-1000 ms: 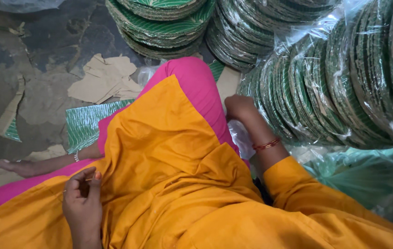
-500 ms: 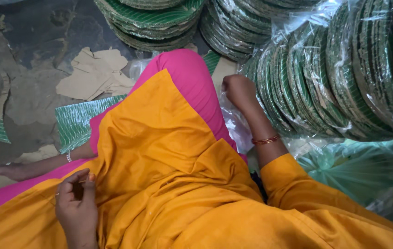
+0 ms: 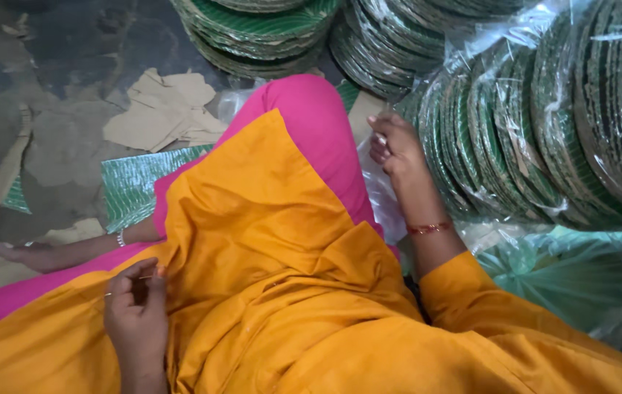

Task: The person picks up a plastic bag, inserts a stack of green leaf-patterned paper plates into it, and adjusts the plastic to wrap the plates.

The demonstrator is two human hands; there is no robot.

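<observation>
the right hand (image 3: 392,149) is pinching something small and pale between thumb and forefinger, fingers curled close; it looks like a bit of clear plastic or string, though i cannot tell which. it is working right at the edge of the plastic-wrapped bundle of green plates (image 3: 537,131), which is lying just to its right with the discs standing on edge, so the bundle's long axis is running away toward the right side of the view. the loose clear plastic (image 3: 380,197) is trailing down below the knuckles, beside the raised pink knee (image 3: 311,124). a red bangle (image 3: 429,228) is sitting on that wrist.

the left hand (image 3: 136,314) is resting low on the orange cloth (image 3: 267,263) over the lap, thumb and forefinger closed together in a narrow pinch; whether anything thin is between them is too small to make out. it is well apart from the bundle, so the right hand is plainly the nearer one.

further off, open stacks of green plates (image 3: 260,33) are lying flat on the floor, with torn brown card pieces (image 3: 165,109) and a green ribbed sheet (image 3: 132,186) near the bare foot (image 3: 33,255).
</observation>
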